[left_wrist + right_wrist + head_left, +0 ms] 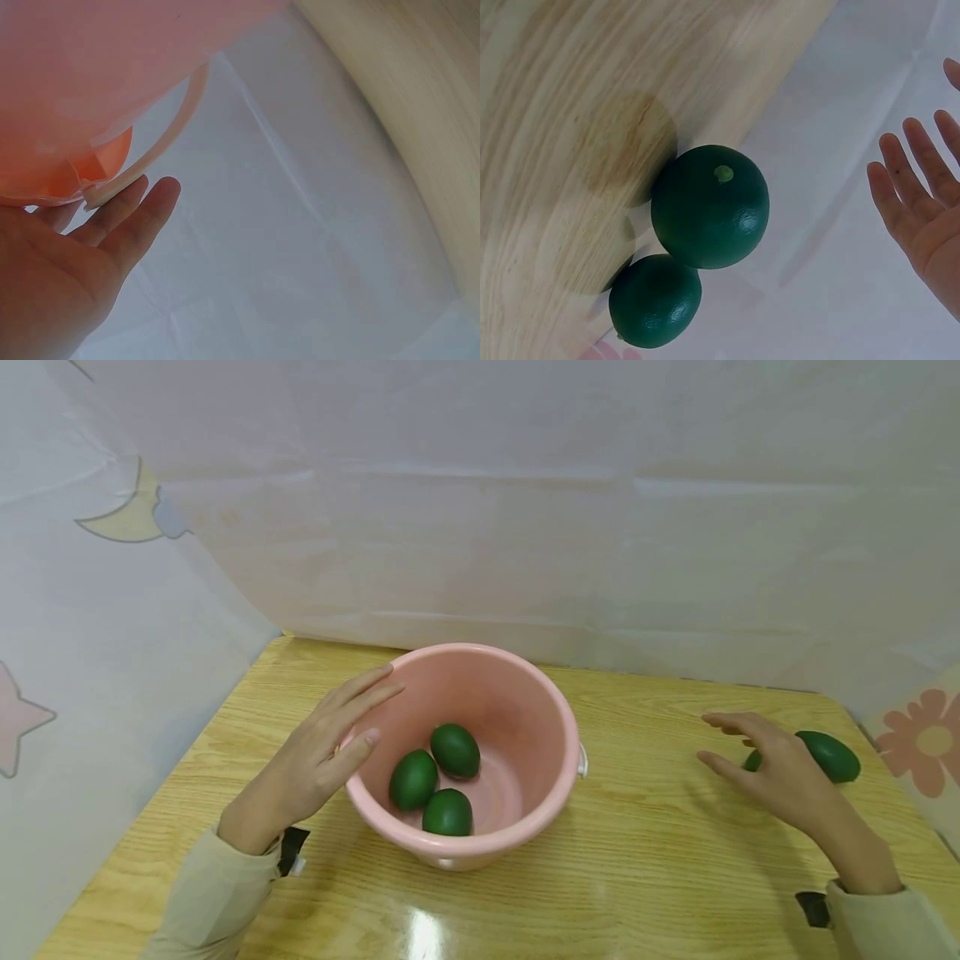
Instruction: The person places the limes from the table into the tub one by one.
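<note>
A pink plastic bucket stands on the table and holds three glossy, dark green, egg-shaped fruits. My left hand is at the bucket's left rim, its fingers extended along the edge and the thumb reaching over it. In the left wrist view, the fingertips lie by the lower end of the bucket's handle. My right hand hovers over the right side of the table, fingers loosely spread and holding nothing. Close by lie two more green fruits, side by side, one mostly hidden behind that hand in the head view.
The wood-grain table ends at the back against a pale printed sheet. Another sheet side with a moon and star rises on the left. A white handle joint juts from the bucket's right side.
</note>
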A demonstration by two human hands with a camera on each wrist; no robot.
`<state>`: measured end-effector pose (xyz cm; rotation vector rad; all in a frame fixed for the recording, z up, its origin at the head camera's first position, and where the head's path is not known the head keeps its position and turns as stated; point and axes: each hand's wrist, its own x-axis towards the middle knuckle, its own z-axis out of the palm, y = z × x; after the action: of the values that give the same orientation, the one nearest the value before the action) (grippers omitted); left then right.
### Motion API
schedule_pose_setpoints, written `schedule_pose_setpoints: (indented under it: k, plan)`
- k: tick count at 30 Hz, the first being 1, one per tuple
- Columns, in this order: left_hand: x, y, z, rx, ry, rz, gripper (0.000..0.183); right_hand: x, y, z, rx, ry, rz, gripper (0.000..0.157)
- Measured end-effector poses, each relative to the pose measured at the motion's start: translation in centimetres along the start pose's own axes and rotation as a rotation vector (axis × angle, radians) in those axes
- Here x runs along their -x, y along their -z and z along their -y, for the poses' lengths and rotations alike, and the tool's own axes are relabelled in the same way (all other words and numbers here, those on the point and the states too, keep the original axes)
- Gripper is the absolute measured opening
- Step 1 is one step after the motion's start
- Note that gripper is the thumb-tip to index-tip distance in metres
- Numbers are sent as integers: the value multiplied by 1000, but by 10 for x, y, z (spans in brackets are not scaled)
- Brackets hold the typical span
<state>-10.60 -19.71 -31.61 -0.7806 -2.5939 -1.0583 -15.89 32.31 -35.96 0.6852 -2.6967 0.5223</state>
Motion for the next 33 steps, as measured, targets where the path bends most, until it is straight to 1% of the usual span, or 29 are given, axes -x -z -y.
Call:
schedule_pose_setpoints:
  k: [6,13,17,26,33]
  plan:
    - [0,-1,1,2,0,2,51,3,1,-7,5,-23,24,56]
    - [0,-1,1,-1,1,0,51,7,5,-14,-28,-99,99,58]
    - [0,0,0,-7,3,2,50,9,6,-19,-28,-134,126,58]
    - [0,0,0,-6,-6,-1,50,14,7,-27,-19,-198,154,59]
    - [0,0,0,-6,-15,-3,51,18,8,-35,-15,-215,163,61]
